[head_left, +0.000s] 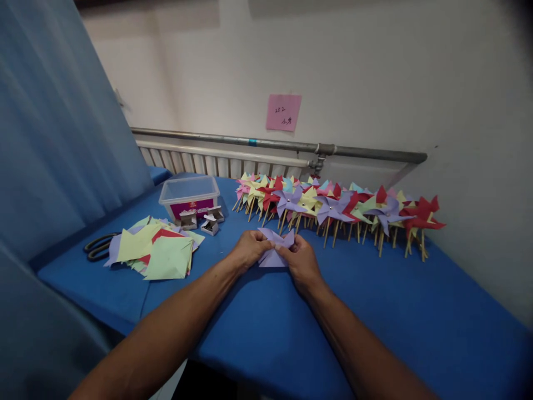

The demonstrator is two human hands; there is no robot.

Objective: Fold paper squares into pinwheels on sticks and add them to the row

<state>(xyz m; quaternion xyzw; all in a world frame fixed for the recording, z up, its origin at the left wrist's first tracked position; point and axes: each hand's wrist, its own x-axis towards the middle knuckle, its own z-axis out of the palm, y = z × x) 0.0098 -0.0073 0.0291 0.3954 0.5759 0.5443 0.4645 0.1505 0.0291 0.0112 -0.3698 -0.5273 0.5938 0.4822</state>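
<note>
A purple paper pinwheel sheet [272,258] is between my two hands, just above the blue table. My left hand [251,248] grips its left side, with the thumb near the middle. On the opposite side, my right hand [303,261] pinches the paper, its thumb also reaching the centre. The sheet's upper corners stand up, partly folded inward. Whether a small pin sits under my thumbs, I cannot tell. Beyond my hands stand many finished pinwheels [332,208] in red, purple, yellow and green on thin sticks.
To the left lies a pile of cut coloured paper sheets [169,258], partly over black-handled scissors [97,247]. Behind it are a clear plastic tub [189,191] and small open boxes [210,223]. A radiator [225,164] and pipe [366,153] run along the wall; a blue curtain [54,122] hangs left.
</note>
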